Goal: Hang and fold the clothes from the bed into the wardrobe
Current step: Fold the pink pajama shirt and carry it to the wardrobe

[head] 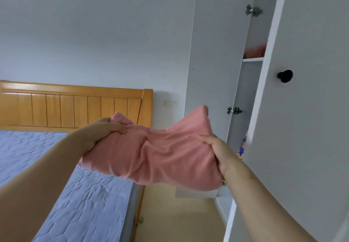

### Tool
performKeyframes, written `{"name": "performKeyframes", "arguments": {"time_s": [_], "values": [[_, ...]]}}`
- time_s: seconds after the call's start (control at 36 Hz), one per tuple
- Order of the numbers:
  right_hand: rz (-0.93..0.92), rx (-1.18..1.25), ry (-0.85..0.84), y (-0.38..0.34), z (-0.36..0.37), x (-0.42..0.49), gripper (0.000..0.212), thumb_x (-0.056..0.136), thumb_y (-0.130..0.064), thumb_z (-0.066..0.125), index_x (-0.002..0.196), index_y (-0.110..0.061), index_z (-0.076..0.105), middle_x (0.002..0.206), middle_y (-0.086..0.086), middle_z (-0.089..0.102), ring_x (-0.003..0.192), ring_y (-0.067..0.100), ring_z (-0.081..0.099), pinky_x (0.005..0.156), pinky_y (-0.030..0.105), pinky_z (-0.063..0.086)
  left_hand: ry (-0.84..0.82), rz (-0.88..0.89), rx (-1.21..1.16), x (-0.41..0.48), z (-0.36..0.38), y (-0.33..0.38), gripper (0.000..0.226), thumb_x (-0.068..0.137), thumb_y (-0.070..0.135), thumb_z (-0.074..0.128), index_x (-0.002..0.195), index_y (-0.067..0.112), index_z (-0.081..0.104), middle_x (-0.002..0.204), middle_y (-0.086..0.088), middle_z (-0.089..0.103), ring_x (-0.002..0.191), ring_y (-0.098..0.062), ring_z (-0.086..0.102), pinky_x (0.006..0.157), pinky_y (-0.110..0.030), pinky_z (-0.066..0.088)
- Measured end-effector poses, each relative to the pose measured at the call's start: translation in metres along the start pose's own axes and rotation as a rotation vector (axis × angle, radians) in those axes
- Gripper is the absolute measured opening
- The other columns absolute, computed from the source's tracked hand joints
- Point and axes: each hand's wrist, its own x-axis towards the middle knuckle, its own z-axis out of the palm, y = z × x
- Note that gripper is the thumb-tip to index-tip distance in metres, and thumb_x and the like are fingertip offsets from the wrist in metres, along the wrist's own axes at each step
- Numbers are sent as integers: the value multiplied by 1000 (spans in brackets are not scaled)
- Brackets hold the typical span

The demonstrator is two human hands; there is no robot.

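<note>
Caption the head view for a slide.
Left hand and right hand hold a bundled pink garment between the blue quilted bed and the open white wardrobe.

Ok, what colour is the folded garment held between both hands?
Plain salmon pink, no pattern; the folded garment shows best in the head view.

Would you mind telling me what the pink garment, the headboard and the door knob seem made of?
Pink garment: soft fabric, probably a cotton-like knit; matte, it sags and creases. Headboard: wood with glossy honey varnish; light streaks show. Door knob: black, smooth, slightly shiny; metal or plastic, unclear.
</note>
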Motion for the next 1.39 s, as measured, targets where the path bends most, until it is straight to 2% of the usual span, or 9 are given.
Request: {"name": "performKeyframes", "arguments": {"time_s": [0.14, 0.22, 0.47, 0.67, 0.83, 0.97, 1.11, 1.25, 1.39], "values": [[61, -4, -14, -7, 27, 87, 33, 86, -22, 60, 117, -9, 59, 89, 8, 67, 77, 23, 62, 65, 31, 47, 115, -5, 0, 59, -22, 3, 35, 78, 14, 68, 111, 11, 59, 105, -14, 63, 94, -30, 61, 74, -34, 50], [95, -3, -15, -6, 50, 135, 35, 85, -23, 61, 118, -8, 59, 88, 9, 66, 76, 24, 62, 63, 30, 46, 148, 7, 5, 95, -34, 5, 19, 80, 10, 65, 99, 13, 63, 96, -13, 65, 85, -27, 61, 68, -31, 49], [48, -85, 38, -31, 88, 263, 20, 87, -21, 59, 102, -8, 63, 81, 7, 66, 73, 22, 62, 63, 29, 46, 149, 98, -5, 220, -84, 21, 27, 80, 11, 63, 106, 16, 69, 102, -13, 67, 91, -26, 61, 72, -30, 48], [6, -169, 182, -83, 73, 333, 15, 85, -21, 61, 95, -10, 65, 81, 8, 67, 73, 24, 62, 66, 30, 47, 67, 207, -44, 321, -78, 70, 14, 80, 7, 64, 82, 21, 65, 90, -6, 65, 82, -20, 59, 66, -27, 45], [-46, -253, 328, -140, 28, 362, 15, 88, -18, 60, 77, -7, 61, 44, 3, 62, 61, 21, 56, 54, 25, 41, -55, 295, -61, 389, -30, 119, 15, 80, 10, 65, 93, 17, 66, 95, -8, 66, 87, -23, 60, 67, -27, 45], [-111, -294, 410, -185, -32, 382, 9, 88, -15, 60, 81, -9, 61, 51, 4, 65, 63, 21, 58, 56, 25, 43, -155, 395, -82, 439, 34, 164, 16, 80, 6, 63, 92, 15, 67, 95, -8, 67, 82, -19, 60, 65, -25, 44], [-199, -346, 560, -229, -94, 401, 13, 86, -17, 63, 78, -8, 62, 73, 7, 64, 68, 23, 57, 62, 26, 43, -242, 517, -121, 486, 105, 214, 15, 80, 6, 63, 89, 18, 66, 96, -5, 66, 86, -19, 59, 69, -25, 45], [-314, -339, 656, -267, -150, 412, 3, 87, -13, 61, 86, -10, 61, 79, 7, 64, 71, 21, 58, 64, 27, 45, -311, 567, -173, 533, 168, 260, 28, 77, 8, 65, 105, 12, 67, 104, -11, 68, 96, -27, 62, 77, -30, 48], [-458, -350, 744, -303, -192, 413, 10, 89, -8, 57, 92, -17, 60, 81, 3, 64, 73, 19, 59, 65, 27, 47, -385, 641, -200, 560, 232, 304, 13, 78, 8, 65, 87, 17, 66, 96, -9, 67, 94, -28, 60, 87, -36, 45]]}}
